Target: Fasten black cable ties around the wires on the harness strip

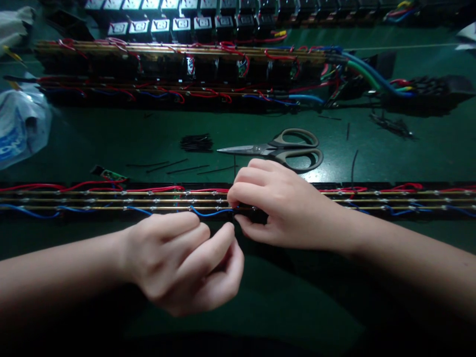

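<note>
- One pair of scissors [266, 149] and one stick pile [196, 143] are lying past three rods [126, 201].
- My narrowed right hand [280, 203] is blocking my view.
- My left hand [188, 263] is bunching; I can't tell either's hold.

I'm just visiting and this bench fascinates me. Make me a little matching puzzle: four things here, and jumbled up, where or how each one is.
1. scissors
2. plastic bag
3. right hand
4. pile of thin black strips

A. at the picture's left edge
B. just left of the blade tips
C. over the nearest wired bar
D. blades pointing left

Pairs: 1-D, 2-A, 3-C, 4-B
</note>
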Available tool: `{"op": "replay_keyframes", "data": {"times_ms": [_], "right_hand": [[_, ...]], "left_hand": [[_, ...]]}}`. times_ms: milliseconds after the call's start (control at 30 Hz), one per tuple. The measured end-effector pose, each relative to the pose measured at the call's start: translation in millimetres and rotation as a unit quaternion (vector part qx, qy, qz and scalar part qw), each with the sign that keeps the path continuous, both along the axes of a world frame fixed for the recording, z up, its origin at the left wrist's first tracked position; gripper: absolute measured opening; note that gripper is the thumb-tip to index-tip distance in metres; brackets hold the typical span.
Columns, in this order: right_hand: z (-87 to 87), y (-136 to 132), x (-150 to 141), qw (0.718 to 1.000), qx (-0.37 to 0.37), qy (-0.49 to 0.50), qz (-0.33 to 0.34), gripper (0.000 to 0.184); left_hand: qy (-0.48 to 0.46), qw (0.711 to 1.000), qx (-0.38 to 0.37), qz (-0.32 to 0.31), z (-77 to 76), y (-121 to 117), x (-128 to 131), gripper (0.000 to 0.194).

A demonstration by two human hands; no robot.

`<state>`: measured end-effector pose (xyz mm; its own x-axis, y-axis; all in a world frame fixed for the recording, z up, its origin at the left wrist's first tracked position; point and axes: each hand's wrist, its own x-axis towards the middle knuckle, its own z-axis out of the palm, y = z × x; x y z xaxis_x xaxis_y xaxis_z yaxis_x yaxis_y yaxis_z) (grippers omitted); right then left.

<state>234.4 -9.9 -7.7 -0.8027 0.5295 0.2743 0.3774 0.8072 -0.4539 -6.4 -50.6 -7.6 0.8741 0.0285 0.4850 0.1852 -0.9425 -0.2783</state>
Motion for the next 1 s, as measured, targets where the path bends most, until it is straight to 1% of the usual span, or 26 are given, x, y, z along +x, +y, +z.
{"op": "replay_keyframes", "data": {"times_ms": [67, 233, 367, 600, 867, 1000], "right_hand": [[-0.1, -0.1, -0.9, 1.0, 0.005, 0.003, -0.002, 0.008], [-1.9, -1.2, -1.7, 0.999, 0.033, 0.0, -0.002, 0.009], [-3.2, -1.8, -1.7, 0.999, 0.052, -0.009, -0.003, 0.009], [-3.9, -3.3, -1.6, 0.997, 0.073, -0.023, -0.004, 0.01], [-3.1, -1.9, -1.0, 0.998, 0.057, -0.026, -0.005, 0.008], [-2.5, -1.3, -0.9, 0.998, 0.063, -0.032, -0.002, 0.009]], "left_hand": [[0.003, 1.0, 0.009, 0.001, -0.1, 0.5, -0.7, 0.017], [0.026, 0.999, 0.014, -0.028, -1.4, 3.4, 0.3, 0.021], [0.04, 0.998, 0.012, -0.036, 0.5, 4.5, 2.3, 0.02], [0.096, 0.995, -0.02, -0.032, 5.4, 5.7, 7.4, 0.017], [0.043, 0.998, -0.011, -0.034, 0.5, 4.6, 1.3, 0.02], [0.06, 0.997, -0.037, -0.021, 0.0, 3.7, 3.2, 0.018]]}}
